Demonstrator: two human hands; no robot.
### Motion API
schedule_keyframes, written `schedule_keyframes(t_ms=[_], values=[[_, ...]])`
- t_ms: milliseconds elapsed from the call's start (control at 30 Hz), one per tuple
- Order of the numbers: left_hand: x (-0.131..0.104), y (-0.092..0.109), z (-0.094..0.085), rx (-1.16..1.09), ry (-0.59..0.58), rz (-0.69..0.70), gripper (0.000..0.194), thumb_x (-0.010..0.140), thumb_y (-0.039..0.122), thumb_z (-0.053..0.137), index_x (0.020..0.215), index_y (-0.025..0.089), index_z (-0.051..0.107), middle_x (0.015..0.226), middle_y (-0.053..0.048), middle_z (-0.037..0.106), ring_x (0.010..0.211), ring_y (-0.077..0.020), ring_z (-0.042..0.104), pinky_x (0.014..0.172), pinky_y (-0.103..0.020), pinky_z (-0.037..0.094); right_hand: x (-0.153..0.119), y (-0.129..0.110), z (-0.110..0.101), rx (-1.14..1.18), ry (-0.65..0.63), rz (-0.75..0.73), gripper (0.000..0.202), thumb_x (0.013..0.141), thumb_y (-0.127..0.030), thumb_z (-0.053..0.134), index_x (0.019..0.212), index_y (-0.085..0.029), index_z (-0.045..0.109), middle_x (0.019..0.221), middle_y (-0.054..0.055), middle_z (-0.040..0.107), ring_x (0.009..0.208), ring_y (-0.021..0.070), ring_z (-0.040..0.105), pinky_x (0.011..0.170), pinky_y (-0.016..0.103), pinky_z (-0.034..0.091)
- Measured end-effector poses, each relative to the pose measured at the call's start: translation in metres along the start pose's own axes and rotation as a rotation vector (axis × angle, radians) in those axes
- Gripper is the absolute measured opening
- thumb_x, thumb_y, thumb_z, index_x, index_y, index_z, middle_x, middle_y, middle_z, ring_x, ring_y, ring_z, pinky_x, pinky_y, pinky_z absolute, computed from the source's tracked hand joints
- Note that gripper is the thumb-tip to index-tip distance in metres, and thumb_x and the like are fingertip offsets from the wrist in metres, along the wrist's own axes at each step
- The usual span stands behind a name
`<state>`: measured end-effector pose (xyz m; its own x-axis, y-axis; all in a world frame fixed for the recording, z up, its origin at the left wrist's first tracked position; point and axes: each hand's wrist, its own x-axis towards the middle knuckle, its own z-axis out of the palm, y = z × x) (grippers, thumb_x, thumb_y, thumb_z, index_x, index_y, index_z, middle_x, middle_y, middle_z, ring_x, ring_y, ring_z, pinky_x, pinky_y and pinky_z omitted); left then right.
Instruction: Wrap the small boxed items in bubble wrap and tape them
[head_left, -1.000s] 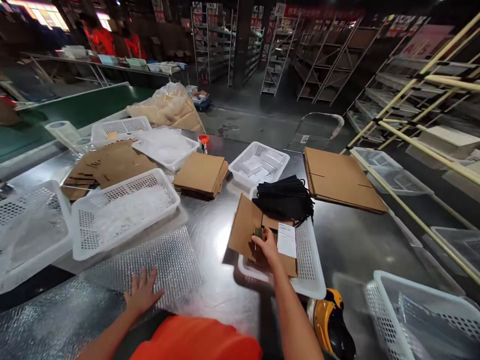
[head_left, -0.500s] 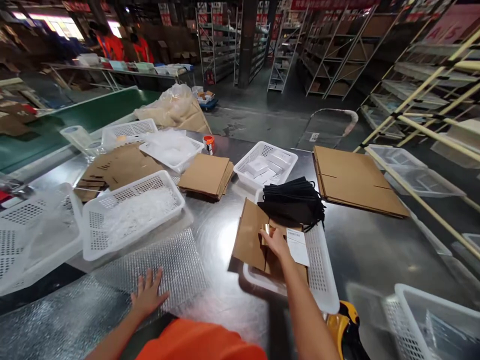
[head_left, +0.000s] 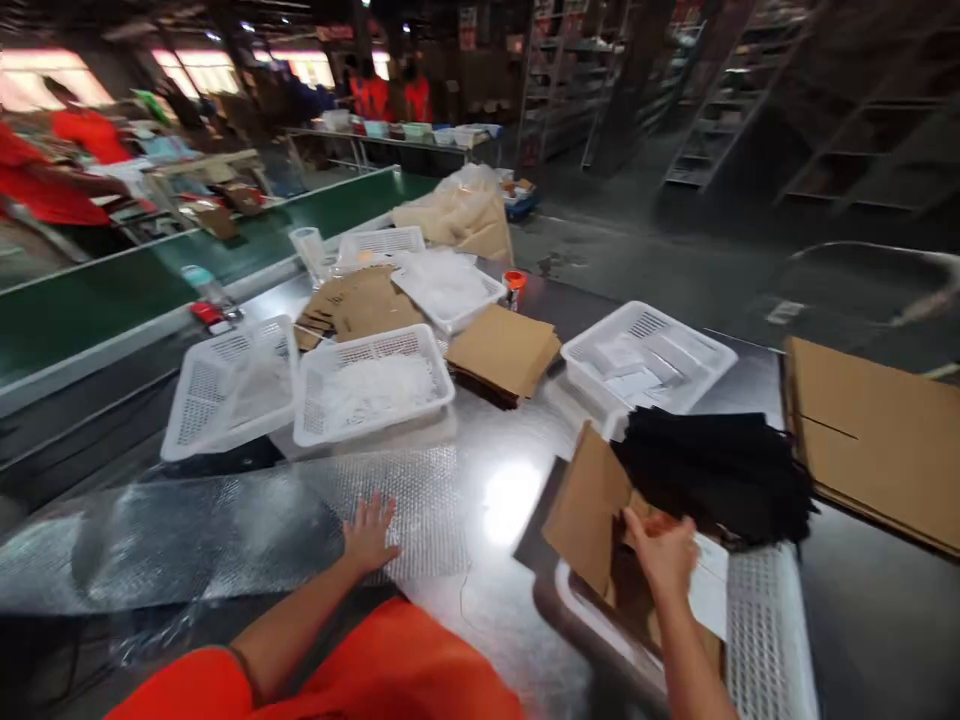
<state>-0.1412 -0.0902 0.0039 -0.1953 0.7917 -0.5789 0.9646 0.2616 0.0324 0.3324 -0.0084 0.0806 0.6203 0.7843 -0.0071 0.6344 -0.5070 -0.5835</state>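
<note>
— Where are the hands?

— The left hand [head_left: 369, 532] lies flat, palm down and fingers spread, on the bubble wrap sheet [head_left: 225, 520] low in the frame's left half. The forearm runs from the orange sleeve at the bottom edge up and rightward to it. Its grip is open, pressing on the sheet and holding nothing.

— And the other?

— The right hand [head_left: 664, 555] reaches up from the bottom right, wrist nearly straight, back of the hand towards us. Its fingers curl down among the cardboard pieces [head_left: 592, 510] in the white basket [head_left: 765, 640] at lower right. It's blurred; I cannot tell whether the grip has closed on anything.

— How does the cardboard lie?

— The biggest brown flap stands tilted, leaning left over the basket's rim, its long edge running from upper left to lower right. A white paper slip [head_left: 709, 595] lies just beside the hand on the right. A pile of black masks [head_left: 712, 475] sits in the basket's far end, touching the cardboard.

— The basket itself?

— Its long axis runs away from us, slightly leftward, on the shiny metal worktop [head_left: 502, 500]. Beyond it sits another white basket of small packets [head_left: 645, 355], and a flat cardboard stack [head_left: 877, 440] lies at the right edge.
</note>
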Motion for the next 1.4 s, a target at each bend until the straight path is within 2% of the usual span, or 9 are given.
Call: schedule_keyframes(t_ms=[100, 200, 433, 667, 800, 967, 1100, 1233, 1400], values=[[0.000, 0.003, -0.004, -0.049, 0.017, -0.005, 0.095, 0.077, 0.041, 0.066, 0.158, 0.027, 0.016, 0.167, -0.010, -0.001, 0.151, -0.0462, 0.001, 0.113, -0.072, 0.018, -0.002, -0.002, 0.006, -0.086, 0.127, 0.042, 0.097, 0.074, -0.065, 0.061, 0.145, -0.004, 0.036, 0.131, 0.041, 0.046, 0.120, 0.0561, 0.049, 0.083, 0.070, 0.044], [0.002, 0.002, 0.000, -0.097, -0.006, -0.023, 0.102, 0.074, 0.043, 0.068, 0.158, 0.029, 0.011, 0.166, -0.008, -0.006, 0.151, -0.0450, -0.005, 0.114, -0.072, 0.012, -0.026, -0.003, 0.009, -0.037, 0.229, -0.201, 0.081, 0.082, -0.064, 0.053, 0.144, -0.013, 0.042, 0.136, 0.035, 0.047, 0.125, 0.0538, 0.045, 0.089, 0.074, 0.041], [0.004, 0.011, -0.001, -0.140, -0.048, 0.004, 0.105, 0.073, 0.041, 0.069, 0.158, 0.031, 0.009, 0.166, -0.006, -0.011, 0.150, -0.0440, -0.010, 0.115, -0.071, 0.008, -0.163, -0.038, 0.059, 0.019, 0.060, -0.767, 0.037, 0.093, -0.043, 0.046, 0.118, -0.020, 0.060, 0.125, 0.021, 0.056, 0.122, 0.0389, 0.053, 0.098, 0.059, 0.046], [0.005, 0.021, -0.007, -0.239, -0.048, 0.078, 0.094, 0.078, 0.040, 0.067, 0.158, 0.033, 0.017, 0.168, -0.005, -0.004, 0.152, -0.0426, -0.002, 0.116, -0.068, 0.016, -0.211, -0.075, 0.099, -0.041, 0.212, -0.698, 0.050, 0.091, -0.039, 0.051, 0.131, -0.010, 0.053, 0.149, 0.031, 0.029, 0.140, 0.0478, 0.028, 0.101, 0.071, 0.036], [0.005, -0.011, -0.010, -0.157, 0.086, 0.123, 0.078, 0.084, 0.023, 0.059, 0.156, 0.023, 0.030, 0.168, -0.009, 0.010, 0.152, -0.0329, 0.019, 0.117, -0.051, 0.028, -0.215, -0.058, 0.103, -0.018, -0.044, -0.706, 0.046, 0.094, -0.044, 0.041, 0.125, -0.013, 0.056, 0.145, 0.027, 0.040, 0.133, 0.0426, 0.042, 0.102, 0.063, 0.041], [0.013, -0.040, -0.016, -0.075, 0.112, 0.134, 0.073, 0.079, 0.027, 0.069, 0.148, 0.023, 0.045, 0.166, -0.013, 0.018, 0.153, -0.0367, 0.014, 0.118, -0.058, 0.019, -0.232, -0.029, 0.118, 0.027, -0.367, -0.557, 0.048, 0.091, -0.054, 0.037, 0.115, -0.018, 0.059, 0.136, 0.019, 0.051, 0.126, 0.0370, 0.050, 0.103, 0.057, 0.044], [0.017, -0.038, -0.013, -0.048, 0.110, 0.128, 0.089, 0.079, 0.028, 0.069, 0.157, 0.022, 0.027, 0.165, -0.016, 0.018, 0.152, -0.0373, 0.016, 0.118, -0.058, 0.021, -0.233, 0.005, 0.095, 0.013, -0.311, -0.380, 0.043, 0.087, -0.054, 0.039, 0.111, -0.024, 0.059, 0.131, 0.015, 0.055, 0.126, 0.0353, 0.054, 0.106, 0.052, 0.045], [0.019, -0.036, -0.004, -0.014, 0.088, 0.140, 0.091, 0.080, 0.045, 0.070, 0.157, 0.022, 0.028, 0.166, -0.018, 0.008, 0.153, -0.0407, 0.008, 0.119, -0.060, 0.014, -0.239, 0.068, 0.032, -0.148, -0.057, -0.148, 0.047, 0.086, -0.055, 0.035, 0.109, -0.022, 0.060, 0.115, 0.020, 0.062, 0.116, 0.0399, 0.060, 0.099, 0.054, 0.050], [0.023, -0.036, 0.005, 0.020, 0.121, 0.133, 0.096, 0.079, 0.052, 0.070, 0.158, 0.023, 0.024, 0.166, -0.017, 0.005, 0.152, -0.0418, 0.004, 0.118, -0.062, 0.012, -0.250, 0.147, -0.024, -0.394, 0.168, 0.346, 0.062, 0.083, -0.059, 0.035, 0.113, -0.011, 0.059, 0.109, 0.036, 0.059, 0.105, 0.0549, 0.062, 0.065, 0.066, 0.051]])
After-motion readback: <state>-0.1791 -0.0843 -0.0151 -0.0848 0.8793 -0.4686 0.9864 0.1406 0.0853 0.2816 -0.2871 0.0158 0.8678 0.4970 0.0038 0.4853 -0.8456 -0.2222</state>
